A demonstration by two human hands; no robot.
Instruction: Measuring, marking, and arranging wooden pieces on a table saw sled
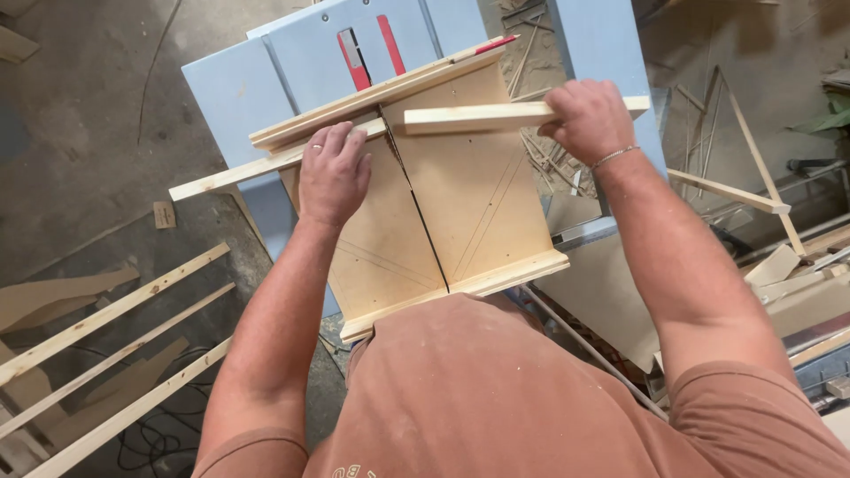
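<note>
Pressed flat under the left hand [334,173] is a long pale wooden strip [266,168], held down against the rear fence of the crosscut sled [460,204]; a shorter cut piece [478,117] is gripped at its far end by the right hand [586,119], fingers curled over its top edge, and is held just beyond the saw slot. By size, the blue table saw [239,88] comes first, one in number; upon it rests the one sled, a flat board with a fence at front and back and a dark kerf down its middle; three long battens [115,354] are counted on the floor at the left, with more scrap lying at the right. Both strips are judged light, stiff and dry, with a rough sawn face that is unlikely to slip; thin softwood may splinter at the cut end, so hold is best taken well away from the slot, from above, with the palm bearing down. One red pencil [496,42] lies on the rear fence.
</note>
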